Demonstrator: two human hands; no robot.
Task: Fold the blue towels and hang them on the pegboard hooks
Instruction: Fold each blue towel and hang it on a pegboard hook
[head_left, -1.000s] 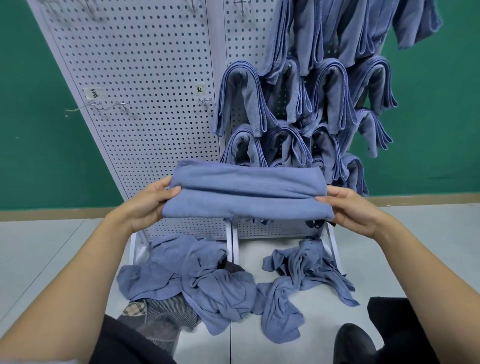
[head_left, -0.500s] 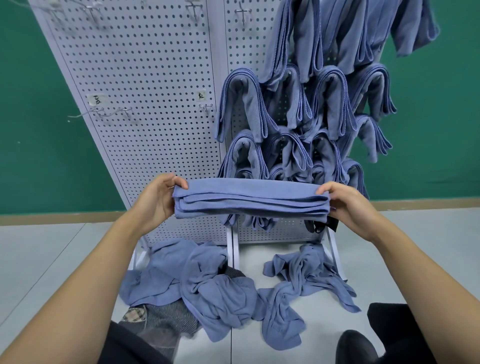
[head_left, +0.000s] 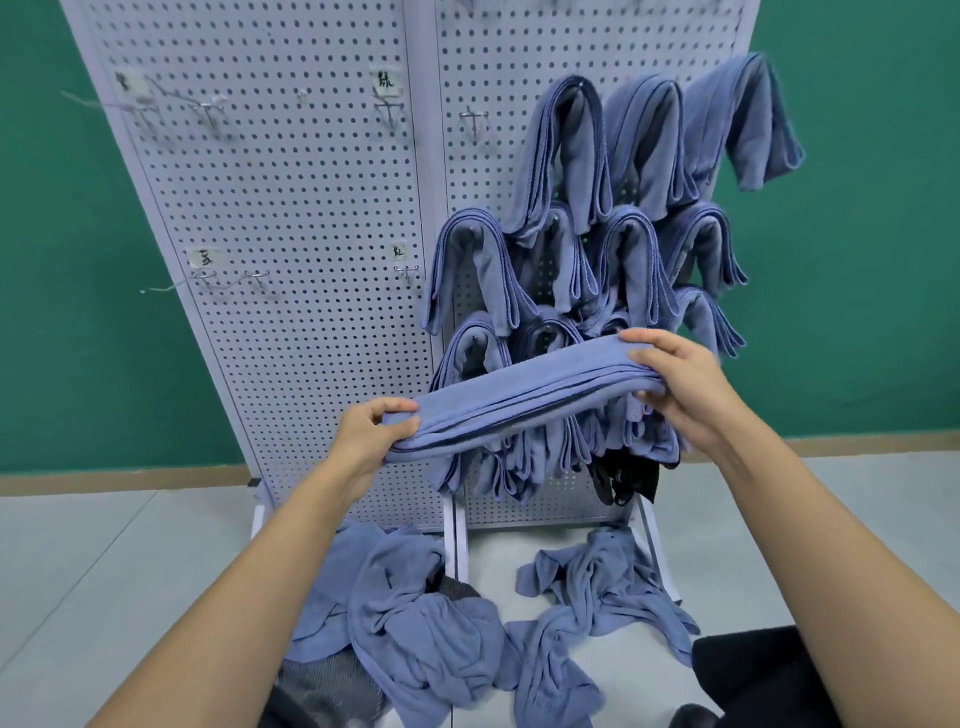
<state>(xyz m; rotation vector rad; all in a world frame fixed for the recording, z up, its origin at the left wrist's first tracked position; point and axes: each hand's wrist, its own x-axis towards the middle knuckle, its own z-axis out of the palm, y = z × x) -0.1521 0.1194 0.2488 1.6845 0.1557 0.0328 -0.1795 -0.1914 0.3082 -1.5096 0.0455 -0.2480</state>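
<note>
Between the two hands, in front of the pegboard, held in the air: one folded towel, blue, a long narrow band of several layers. Its stacked edges face the camera and it slants upward from lower left to upper right.

Left hand: grips the lower left end, thumb on top, fingers curled beneath.

Right hand: grips the upper right end, fingers curled over the top, thumb underneath. Both forearms are bare.

Pegboard: white, perforated, two upright panels side by side on a white foot frame. It stands on a pale floor against a green wall.

Hung towels: blue, folded, draped over hooks in overlapping rows on the right panel. The overlap hides the exact count. The lowest row sits directly behind the held towel.

Bare hooks: wire, several on the left panel and one at the upper left of the right panel.

Paper labels: small, with handwritten characters, fixed above some hooks.

Loose towels: two crumpled blue heaps on the floor at the pegboard's foot, left heap and right heap, just beside each other.

Black item: dark cloth or strap hanging low on the right panel, kind unclear.

Dark trouser leg: at the lower right edge.
</note>
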